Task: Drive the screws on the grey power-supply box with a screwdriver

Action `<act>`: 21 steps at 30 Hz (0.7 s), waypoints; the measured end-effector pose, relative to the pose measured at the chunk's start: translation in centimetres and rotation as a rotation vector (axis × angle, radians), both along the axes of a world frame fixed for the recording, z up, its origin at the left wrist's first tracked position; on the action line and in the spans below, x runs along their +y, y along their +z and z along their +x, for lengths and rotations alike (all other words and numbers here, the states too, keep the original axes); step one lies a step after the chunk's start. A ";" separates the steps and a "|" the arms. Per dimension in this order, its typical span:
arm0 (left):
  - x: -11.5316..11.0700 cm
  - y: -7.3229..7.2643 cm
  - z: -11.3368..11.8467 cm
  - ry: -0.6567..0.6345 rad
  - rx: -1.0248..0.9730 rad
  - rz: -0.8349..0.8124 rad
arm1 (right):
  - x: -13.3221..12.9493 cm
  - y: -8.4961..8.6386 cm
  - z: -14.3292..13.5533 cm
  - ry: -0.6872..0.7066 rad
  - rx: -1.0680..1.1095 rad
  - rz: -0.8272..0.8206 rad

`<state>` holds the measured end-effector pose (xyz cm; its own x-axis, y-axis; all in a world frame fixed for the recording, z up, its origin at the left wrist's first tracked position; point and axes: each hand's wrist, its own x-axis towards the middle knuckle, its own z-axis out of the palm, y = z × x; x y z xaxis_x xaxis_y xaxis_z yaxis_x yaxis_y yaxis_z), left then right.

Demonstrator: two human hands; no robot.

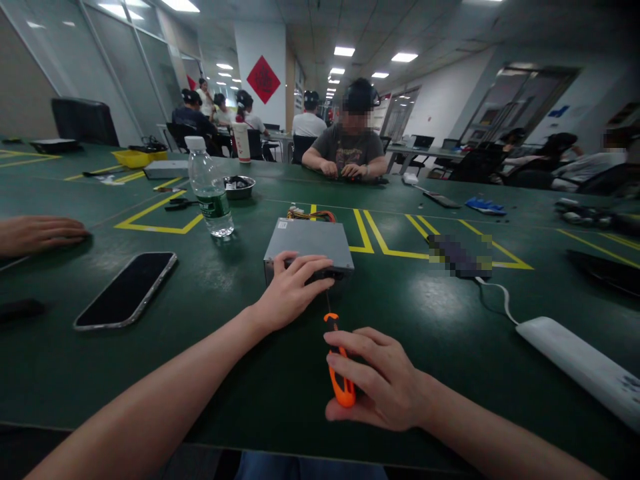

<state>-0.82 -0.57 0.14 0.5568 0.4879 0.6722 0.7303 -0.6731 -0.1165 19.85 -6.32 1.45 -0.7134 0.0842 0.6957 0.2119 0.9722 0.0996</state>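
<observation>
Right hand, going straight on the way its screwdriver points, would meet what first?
Likely the near side of the gray box, by the left hand; the screwdriver may already touch it, depth unclear.

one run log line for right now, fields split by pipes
left hand: on grey metal box | right hand: holding orange screwdriver, tip toward box | bottle: upright, left of box

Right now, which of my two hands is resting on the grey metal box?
Your left hand: its fingers lie at the near edge of the grey metal box, while your right hand holds the orange-and-black screwdriver.
</observation>
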 end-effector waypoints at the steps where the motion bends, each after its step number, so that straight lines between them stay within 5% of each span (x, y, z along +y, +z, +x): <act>1: 0.0 -0.1 0.1 0.001 -0.019 0.005 | 0.0 0.1 0.0 0.006 0.011 0.001; 21: -0.6 0.9 0.9 0.066 -0.157 0.016 | -0.9 0.9 0.0 -0.092 0.115 0.264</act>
<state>0.09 -1.13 1.00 0.4112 0.5087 0.7564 0.7828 -0.6222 -0.0072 19.83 -7.24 2.31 -0.6267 -0.0493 0.7777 0.3227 0.8920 0.3166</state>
